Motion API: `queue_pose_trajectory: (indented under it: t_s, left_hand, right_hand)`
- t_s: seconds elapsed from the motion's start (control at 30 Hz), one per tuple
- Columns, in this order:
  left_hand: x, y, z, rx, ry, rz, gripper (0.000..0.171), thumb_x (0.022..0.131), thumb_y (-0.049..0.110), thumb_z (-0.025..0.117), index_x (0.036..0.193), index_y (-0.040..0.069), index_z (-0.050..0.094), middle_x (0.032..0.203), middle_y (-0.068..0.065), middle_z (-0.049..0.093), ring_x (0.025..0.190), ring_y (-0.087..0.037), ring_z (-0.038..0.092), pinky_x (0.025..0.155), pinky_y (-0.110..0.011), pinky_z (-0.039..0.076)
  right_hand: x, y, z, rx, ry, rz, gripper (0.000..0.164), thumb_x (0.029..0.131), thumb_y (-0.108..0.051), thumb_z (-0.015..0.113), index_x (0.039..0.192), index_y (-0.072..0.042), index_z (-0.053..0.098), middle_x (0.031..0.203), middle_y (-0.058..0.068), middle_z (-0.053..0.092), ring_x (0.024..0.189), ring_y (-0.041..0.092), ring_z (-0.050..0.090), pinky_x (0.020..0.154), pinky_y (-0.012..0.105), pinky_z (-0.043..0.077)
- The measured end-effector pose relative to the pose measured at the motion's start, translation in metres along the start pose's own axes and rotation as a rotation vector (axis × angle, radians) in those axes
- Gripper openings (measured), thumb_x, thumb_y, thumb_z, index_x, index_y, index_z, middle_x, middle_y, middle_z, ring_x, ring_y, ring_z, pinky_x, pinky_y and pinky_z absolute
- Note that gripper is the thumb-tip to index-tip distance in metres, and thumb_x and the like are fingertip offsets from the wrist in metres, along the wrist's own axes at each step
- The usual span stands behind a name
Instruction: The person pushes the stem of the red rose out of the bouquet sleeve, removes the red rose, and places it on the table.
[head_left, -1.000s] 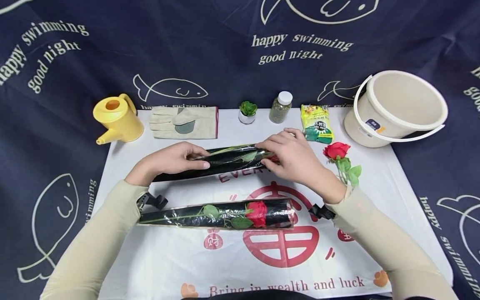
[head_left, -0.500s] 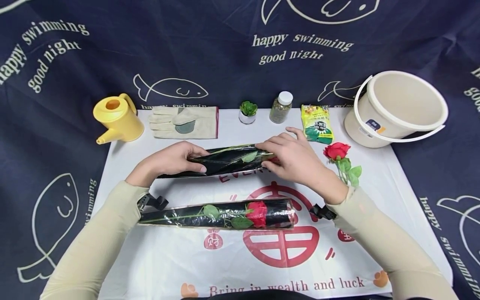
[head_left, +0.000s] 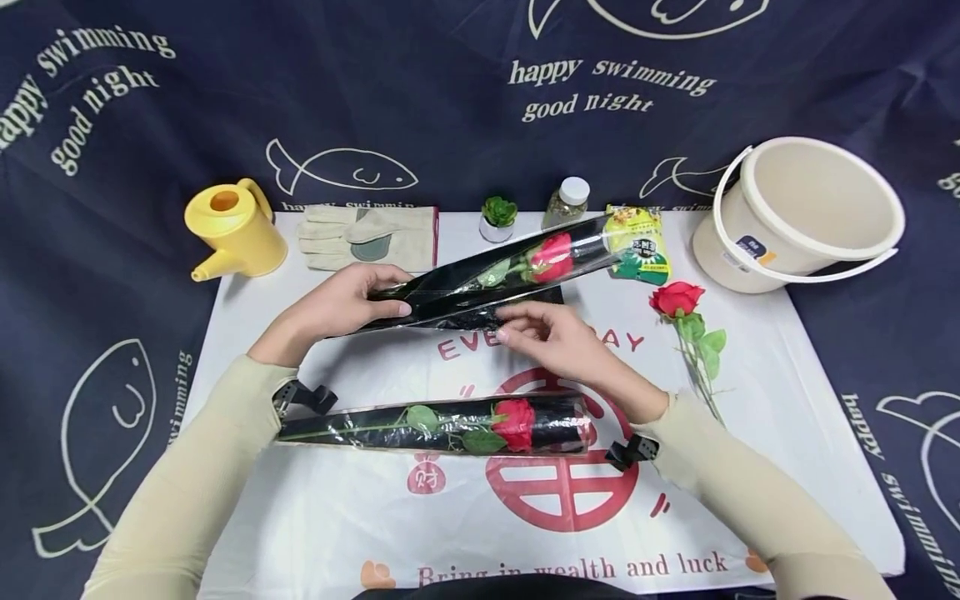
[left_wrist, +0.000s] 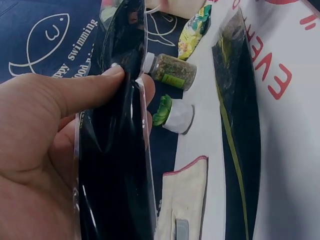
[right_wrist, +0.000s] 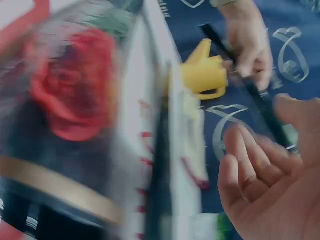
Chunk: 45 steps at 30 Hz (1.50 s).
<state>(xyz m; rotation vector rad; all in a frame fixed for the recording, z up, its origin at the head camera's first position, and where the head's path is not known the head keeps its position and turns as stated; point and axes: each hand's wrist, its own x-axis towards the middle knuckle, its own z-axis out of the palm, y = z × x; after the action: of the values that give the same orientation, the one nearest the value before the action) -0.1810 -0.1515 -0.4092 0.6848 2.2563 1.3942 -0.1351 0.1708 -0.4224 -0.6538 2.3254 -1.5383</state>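
My left hand point(head_left: 348, 302) pinches the narrow part of a clear-and-black flower sleeve point(head_left: 442, 287) between thumb and fingers. Inside its raised right end shows a red rose point(head_left: 552, 256). In the left wrist view the thumb presses on the sleeve's black face point(left_wrist: 112, 125). Below it, another black sleeve point(left_wrist: 239, 145) with a thin green stem lies on the table. My right hand point(head_left: 558, 337) is just under the lifted sleeve, fingers loosely bent and holding nothing. Nearer my body lies a second wrapped rose point(head_left: 513, 425), its bloom pointing right.
Along the back stand a yellow watering can point(head_left: 232, 229), folded work gloves point(head_left: 367, 239), a small potted succulent point(head_left: 498, 218), a jar point(head_left: 567, 202) and a yellow-green packet point(head_left: 637, 246). A beige bucket point(head_left: 795, 217) is at the right, with an unwrapped rose point(head_left: 677, 298) in front.
The right hand has let go of the sleeve's flower end and moved slightly toward me. In the left hand, the wrapped rose has risen, its right end tilting up and away.
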Motion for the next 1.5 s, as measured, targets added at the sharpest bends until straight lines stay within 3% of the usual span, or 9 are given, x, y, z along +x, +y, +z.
queue_pose_trajectory:
  t_s: [0.07,0.13,0.2,0.3,0.47,0.67,0.9,1.17,1.5]
  left_hand:
    - [0.001,0.002,0.001,-0.019,-0.015,0.002,0.027,0.086,0.01,0.068,0.112,0.007,0.063,0.101,-0.002,0.068,0.088,-0.016,0.064,0.08,-0.027,0.045]
    - [0.001,0.004,0.002,-0.025,-0.035,-0.002,0.027,0.086,0.01,0.068,0.112,0.006,0.063,0.1,-0.003,0.069,0.087,-0.016,0.064,0.078,-0.027,0.045]
    - [0.002,0.005,0.003,-0.013,-0.045,-0.008,0.026,0.086,0.011,0.069,0.111,0.007,0.063,0.098,-0.002,0.069,0.085,-0.016,0.064,0.076,-0.028,0.046]
    - [0.001,0.007,0.004,0.026,-0.035,-0.028,0.027,0.086,0.012,0.07,0.111,0.008,0.062,0.096,0.0,0.069,0.084,-0.014,0.064,0.078,-0.029,0.045]
    - [0.002,0.008,0.005,0.09,-0.022,-0.073,0.025,0.086,0.021,0.07,0.107,0.011,0.064,0.087,0.0,0.07,0.077,-0.014,0.064,0.075,-0.03,0.043]
    - [0.002,0.007,0.007,0.043,-0.119,-0.055,0.019,0.088,0.024,0.067,0.102,0.01,0.066,0.078,-0.01,0.069,0.068,-0.021,0.06,0.064,-0.029,0.039]
    - [0.006,0.014,0.009,0.104,-0.087,0.006,0.008,0.088,0.023,0.067,0.091,0.015,0.068,0.074,-0.003,0.067,0.068,-0.017,0.055,0.068,-0.03,0.039]
    - [0.008,0.019,0.011,0.156,-0.065,0.028,0.008,0.089,0.025,0.066,0.09,0.017,0.069,0.072,-0.002,0.067,0.067,-0.015,0.055,0.067,-0.031,0.041]
    - [0.005,0.025,0.008,0.194,-0.024,0.053,0.01,0.089,0.022,0.066,0.083,0.014,0.067,0.066,0.002,0.064,0.058,-0.014,0.054,0.058,-0.029,0.039]
  right_hand:
    - [0.004,0.007,0.001,0.288,0.015,0.198,0.04,0.092,-0.025,0.062,0.122,-0.002,0.052,0.107,0.011,0.066,0.098,0.025,0.061,0.084,0.038,0.047]
    - [0.008,0.01,0.001,0.58,0.09,0.289,0.044,0.091,-0.022,0.063,0.125,0.001,0.046,0.115,0.015,0.061,0.11,0.031,0.055,0.093,0.045,0.041]
    - [0.011,0.009,0.002,0.809,0.18,0.317,0.044,0.089,-0.022,0.066,0.124,-0.002,0.047,0.115,0.014,0.06,0.109,0.03,0.055,0.096,0.046,0.038]
    - [0.016,0.006,0.004,0.944,0.285,0.295,0.037,0.085,-0.02,0.071,0.115,-0.008,0.055,0.106,0.007,0.06,0.092,0.022,0.059,0.091,0.043,0.042]
    - [0.024,0.002,0.006,0.981,0.418,0.288,0.034,0.079,-0.017,0.077,0.106,-0.011,0.056,0.095,0.002,0.058,0.07,0.014,0.054,0.075,0.033,0.048]
    - [0.028,0.0,0.005,1.134,0.514,0.248,0.039,0.078,-0.017,0.078,0.108,-0.007,0.055,0.096,0.006,0.058,0.068,0.015,0.052,0.066,0.026,0.047]
    - [0.032,-0.004,0.004,1.202,0.554,0.148,0.04,0.079,-0.016,0.076,0.111,-0.004,0.056,0.102,0.009,0.06,0.075,0.015,0.055,0.061,0.026,0.042]
    - [0.033,-0.004,0.01,1.128,0.587,0.184,0.04,0.077,-0.016,0.078,0.109,-0.006,0.057,0.096,0.006,0.06,0.069,0.013,0.051,0.056,0.024,0.039]
    - [0.035,-0.009,0.024,1.028,0.539,0.239,0.033,0.077,-0.017,0.078,0.103,-0.007,0.061,0.083,0.003,0.062,0.063,0.014,0.048,0.056,0.024,0.039]
